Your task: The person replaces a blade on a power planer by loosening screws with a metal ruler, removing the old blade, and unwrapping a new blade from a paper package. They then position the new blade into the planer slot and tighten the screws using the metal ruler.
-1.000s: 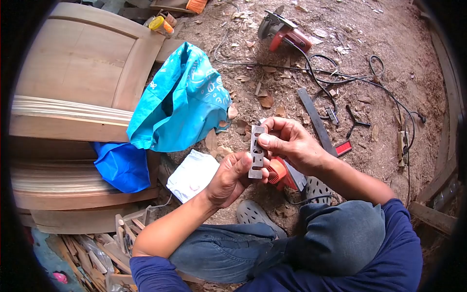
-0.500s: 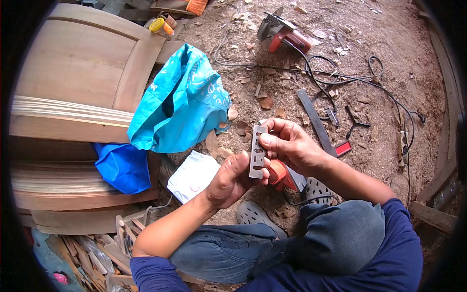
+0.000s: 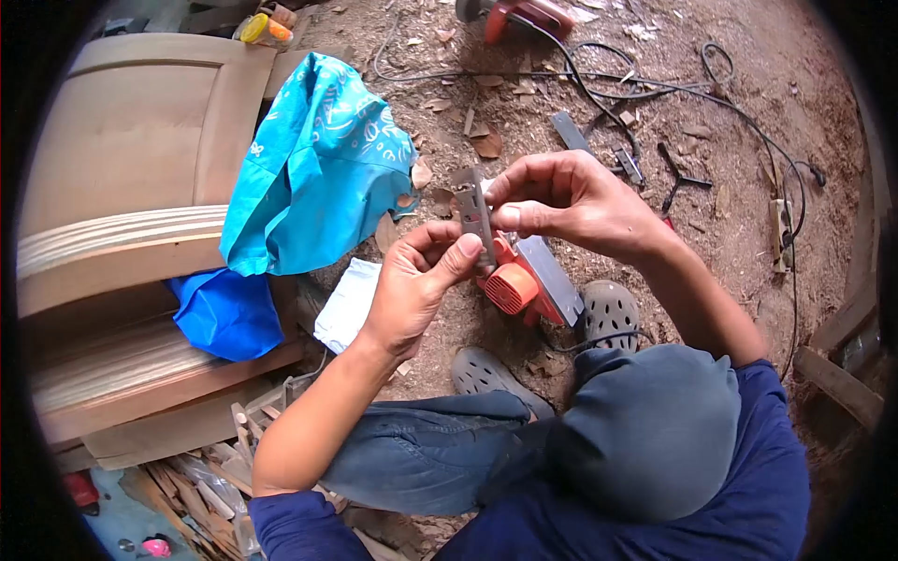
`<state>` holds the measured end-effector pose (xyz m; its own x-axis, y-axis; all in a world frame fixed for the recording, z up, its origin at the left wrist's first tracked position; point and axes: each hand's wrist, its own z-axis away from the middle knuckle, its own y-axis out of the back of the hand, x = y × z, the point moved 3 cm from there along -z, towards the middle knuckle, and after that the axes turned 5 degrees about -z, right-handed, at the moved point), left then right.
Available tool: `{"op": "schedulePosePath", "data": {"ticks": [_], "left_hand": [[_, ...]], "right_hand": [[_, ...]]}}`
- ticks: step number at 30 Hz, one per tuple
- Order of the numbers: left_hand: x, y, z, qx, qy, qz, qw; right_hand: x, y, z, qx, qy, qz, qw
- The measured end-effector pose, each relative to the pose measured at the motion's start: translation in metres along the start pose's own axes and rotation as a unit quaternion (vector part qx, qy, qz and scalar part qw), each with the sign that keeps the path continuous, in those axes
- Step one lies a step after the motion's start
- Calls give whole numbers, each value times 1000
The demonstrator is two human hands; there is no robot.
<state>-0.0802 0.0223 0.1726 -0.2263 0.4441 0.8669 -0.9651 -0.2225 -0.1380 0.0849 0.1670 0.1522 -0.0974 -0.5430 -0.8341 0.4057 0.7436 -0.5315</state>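
Note:
A slotted metal planer blade (image 3: 473, 222) is held up in front of me, tilted so that its face is turned partly aside. My left hand (image 3: 416, 285) grips its lower part between thumb and fingers. At its right edge, the thumb and fingertips of my right hand (image 3: 580, 206) are pinched against it. Below the blade, on the ground, lies an orange electric hand planer (image 3: 513, 288) with a grey metal base (image 3: 552, 279); the hands and blade partly hide it.
Wooden door panels (image 3: 140, 140) are stacked at left, with turquoise cloth (image 3: 318, 178) and a blue cloth (image 3: 227, 315) by them. A white folded cloth (image 3: 348, 304), a black T-shaped wrench (image 3: 678, 178), a power cord (image 3: 748, 114) and a red power tool (image 3: 533, 17) lie on shavings.
The blade has been turned from facing me to a slanted angle and shifted slightly up and left. My view has moved, showing more of the orange planer and less of the red tool.

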Motion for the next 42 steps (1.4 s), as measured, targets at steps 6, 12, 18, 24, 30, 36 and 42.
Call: {"op": "schedulePosePath", "data": {"ticks": [6,12,18,24,30,36,42], "left_hand": [[-18,-12,-26,85,3,-76,993],[-46,-32,-71,151,-54,-67,985],[-80,-35,-83,163,-14,-58,985],[-132,-8,-55,344,40,24,938],[-134,-17,-56,313,24,-70,947],[-131,-19,-74,247,19,-220,944],[-115,-21,-77,251,-2,-377,891]], "right_hand": [[36,28,-3,43,19,-65,997],[58,62,-8,82,-9,-23,996],[73,99,-19,116,23,141,983],[113,125,-36,-51,128,492,860],[138,119,-51,-151,82,492,853],[141,118,-57,-164,53,479,860],[147,121,-60,-171,59,469,864]]}}
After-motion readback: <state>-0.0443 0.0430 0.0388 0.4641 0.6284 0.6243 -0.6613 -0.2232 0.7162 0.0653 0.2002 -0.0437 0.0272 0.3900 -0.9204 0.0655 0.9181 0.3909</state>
